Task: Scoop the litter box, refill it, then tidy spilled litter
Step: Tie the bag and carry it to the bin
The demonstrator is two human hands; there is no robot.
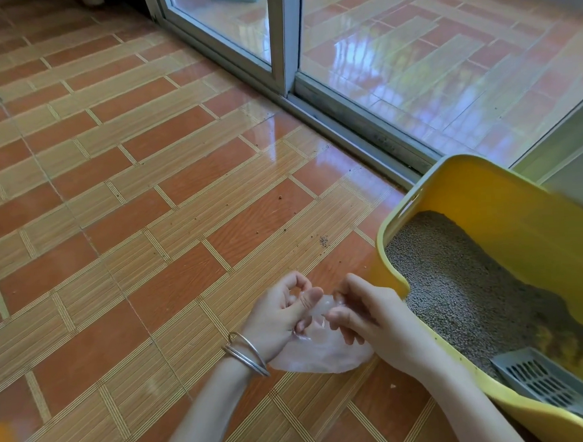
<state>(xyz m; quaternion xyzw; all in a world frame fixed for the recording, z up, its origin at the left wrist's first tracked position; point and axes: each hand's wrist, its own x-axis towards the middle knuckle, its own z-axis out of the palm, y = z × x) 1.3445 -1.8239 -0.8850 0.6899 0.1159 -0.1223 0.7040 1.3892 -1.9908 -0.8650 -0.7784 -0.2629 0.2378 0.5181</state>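
- Now both our grips, left hand and right hand, pinch a thin clear plastic film.
- Right of them: yellow plastic litter box holding grey slotted scoop.

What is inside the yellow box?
Grey litter lies in the yellow box, with a grey scoop resting on it at the near end. Whatever is buried under the litter is hidden.

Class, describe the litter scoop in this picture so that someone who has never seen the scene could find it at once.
Find the yellow litter box beside the sliding glass door, at the lower right. At the box's near end the scoop lies on the litter. It alone is pale grey plastic with rows of slots.
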